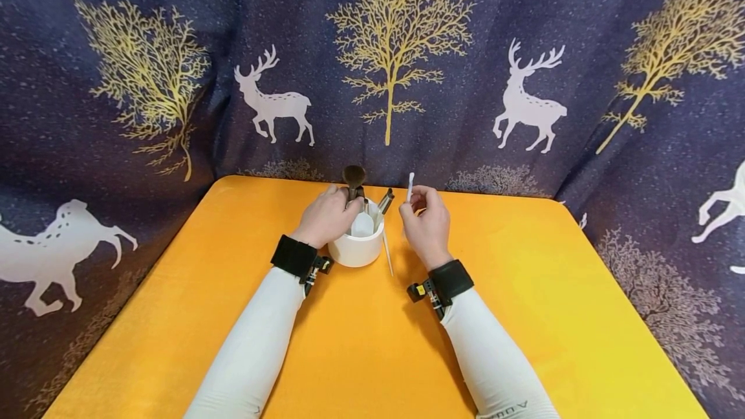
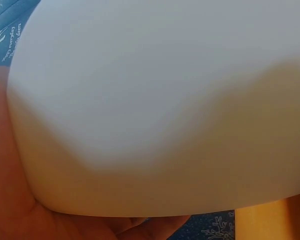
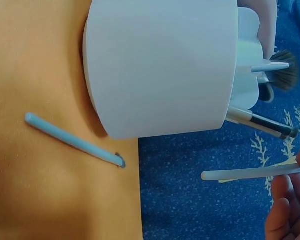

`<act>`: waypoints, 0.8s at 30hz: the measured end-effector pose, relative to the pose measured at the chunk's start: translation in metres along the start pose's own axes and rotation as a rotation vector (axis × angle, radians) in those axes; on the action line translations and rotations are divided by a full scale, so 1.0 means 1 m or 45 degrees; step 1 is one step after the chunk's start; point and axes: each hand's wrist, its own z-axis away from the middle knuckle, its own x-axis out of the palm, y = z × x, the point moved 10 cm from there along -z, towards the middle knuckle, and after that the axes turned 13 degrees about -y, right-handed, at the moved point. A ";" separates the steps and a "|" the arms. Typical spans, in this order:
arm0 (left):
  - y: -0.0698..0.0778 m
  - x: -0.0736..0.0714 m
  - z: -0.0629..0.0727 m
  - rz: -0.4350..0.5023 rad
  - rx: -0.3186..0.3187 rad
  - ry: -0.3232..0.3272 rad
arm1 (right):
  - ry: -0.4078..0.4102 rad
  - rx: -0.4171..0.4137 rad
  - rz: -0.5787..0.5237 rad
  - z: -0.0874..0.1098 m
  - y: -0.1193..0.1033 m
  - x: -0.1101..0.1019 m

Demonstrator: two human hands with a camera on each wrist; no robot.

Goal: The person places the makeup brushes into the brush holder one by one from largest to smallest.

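Observation:
My left hand [image 1: 328, 217] grips the white cup [image 1: 356, 252] at its left side and rim; the cup's wall [image 2: 140, 100] fills most of the left wrist view. Several makeup brushes stand in it, among them one with a big dark fluffy head [image 1: 353, 176]. A pale scalloped piece [image 3: 248, 55] also rises from the cup. To the right, my right hand [image 1: 429, 224] pinches a slim white stick [image 1: 410, 187] upright between thumb and fingers; its rounded lower end shows in the right wrist view. Beside the cup, a thin brush [image 3: 72, 140] with a small dark tip lies on the table.
The orange-covered table [image 1: 349, 348] spreads on both sides of the forearms. Right behind its far edge hangs a dark blue curtain [image 1: 361, 108] printed with deer and trees. A black strap with a small camera [image 1: 451, 283] sits on each wrist.

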 end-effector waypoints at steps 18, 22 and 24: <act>0.001 0.000 0.000 0.010 0.006 0.008 | 0.035 -0.255 -0.039 0.005 -0.029 -0.003; 0.001 0.000 0.000 0.005 0.007 0.006 | 0.047 -0.309 -0.063 0.007 -0.035 -0.005; 0.000 0.000 0.000 0.002 0.005 0.006 | 0.049 -0.334 -0.079 0.007 -0.038 -0.005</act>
